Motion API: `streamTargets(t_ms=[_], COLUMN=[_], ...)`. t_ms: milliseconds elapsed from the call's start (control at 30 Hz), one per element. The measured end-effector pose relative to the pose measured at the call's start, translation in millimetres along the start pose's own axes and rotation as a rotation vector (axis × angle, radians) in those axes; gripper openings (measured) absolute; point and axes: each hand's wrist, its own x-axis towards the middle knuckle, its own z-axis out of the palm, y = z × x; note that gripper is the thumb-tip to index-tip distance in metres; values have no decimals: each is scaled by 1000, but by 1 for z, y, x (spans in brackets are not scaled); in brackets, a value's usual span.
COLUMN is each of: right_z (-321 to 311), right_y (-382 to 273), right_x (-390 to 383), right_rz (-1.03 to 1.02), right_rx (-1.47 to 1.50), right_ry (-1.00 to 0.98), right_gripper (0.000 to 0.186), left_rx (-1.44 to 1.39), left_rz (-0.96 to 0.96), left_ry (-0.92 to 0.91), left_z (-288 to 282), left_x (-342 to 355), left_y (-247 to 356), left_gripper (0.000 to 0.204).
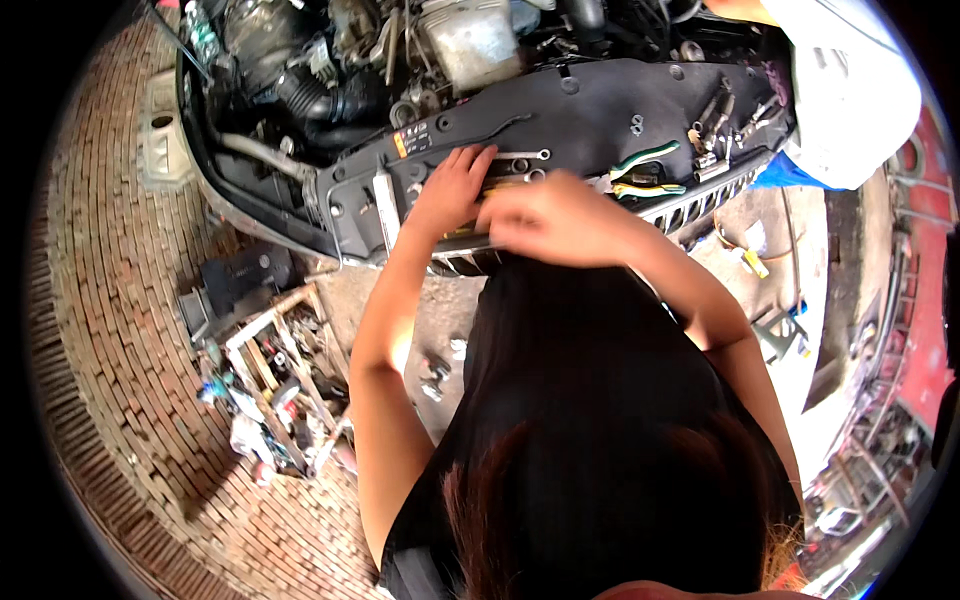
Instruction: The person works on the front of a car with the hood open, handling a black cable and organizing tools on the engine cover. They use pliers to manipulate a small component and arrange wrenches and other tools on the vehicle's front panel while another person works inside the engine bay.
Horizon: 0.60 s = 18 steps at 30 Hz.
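My left hand (pixel 452 197) rests on the black plastic panel (pixel 590 105) across the front of an open engine bay, its fingers stretched forward. The fingertips are at the near end of a combination wrench (pixel 525 155); whether they grip it is not visible. My right hand (pixel 550 222), smeared by motion, is just to the right, over the panel's front edge. Its fingers point left toward my left hand, and what they hold, if anything, cannot be made out. More ring-ended wrenches (pixel 534 174) lie partly covered between my hands. Green-handled pliers (pixel 645 158) and yellow-green-handled pliers (pixel 648 189) lie to the right.
Sockets and ratchet tools (pixel 712 135) lie at the panel's right end. A white bar-shaped thing (pixel 386 210) is left of my left hand. Another person in a white top (pixel 850 90) stands at the right. A wooden crate of scrap (pixel 285 375) sits on the brick floor (pixel 120 330).
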Motion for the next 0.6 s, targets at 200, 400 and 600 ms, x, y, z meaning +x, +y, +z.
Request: streamTargets(t_ms=[200, 400, 600], right_z=[39, 56, 57], right_y=[113, 121, 115], right_x=[19, 42, 64], right_rz=[23, 22, 106], right_rx=[-386, -500, -608], right_ry=[255, 233, 82], right_gripper=[66, 76, 73], left_rx=[-130, -199, -254], left_rz=[-47, -91, -180], left_ry=[143, 79, 62], left_z=[-13, 15, 19], left_x=[-22, -65, -73], left_y=[3, 14, 19], left_gripper=[66, 27, 24])
